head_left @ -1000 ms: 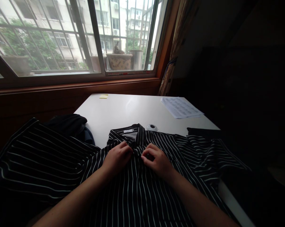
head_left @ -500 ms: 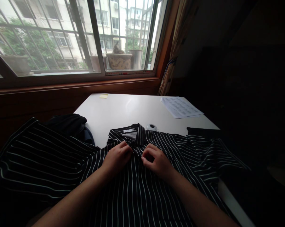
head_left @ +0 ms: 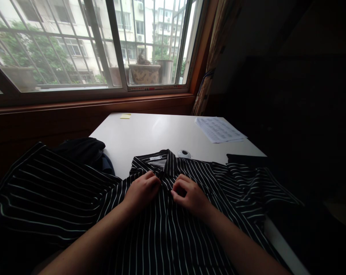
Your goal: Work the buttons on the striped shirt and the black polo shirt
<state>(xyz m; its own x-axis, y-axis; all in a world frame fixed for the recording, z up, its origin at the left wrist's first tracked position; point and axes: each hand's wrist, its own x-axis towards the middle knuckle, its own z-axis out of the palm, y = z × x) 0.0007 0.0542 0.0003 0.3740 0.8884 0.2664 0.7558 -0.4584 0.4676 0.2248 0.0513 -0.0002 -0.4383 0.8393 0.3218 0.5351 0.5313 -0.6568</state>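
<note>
A black shirt with white stripes point(head_left: 173, 229) lies front side up over the near part of the white table point(head_left: 150, 131), its collar towards the window and its sleeves spread to both sides. Just below the collar, my left hand point(head_left: 144, 189) is closed on the shirt's front, its fingertips partly hidden. My right hand point(head_left: 190, 193) pinches the front placket a little to the right, thumb and forefinger together. A narrow gap of cloth shows between the two hands. Any button at the fingertips is too small and dark to make out.
Behind the collar sits a small round white object with a dark centre point(head_left: 184, 154). Printed sheets point(head_left: 220, 130) lie at the back right, a yellow notepad point(head_left: 125, 116) at the back left. Dark cloth point(head_left: 81, 151) is heaped left of the table. A barred window point(head_left: 89, 46) stands beyond.
Almost nothing differs. Both hands keep their hold on the shirt front, with at most a very slight shift of the right fingertips.
</note>
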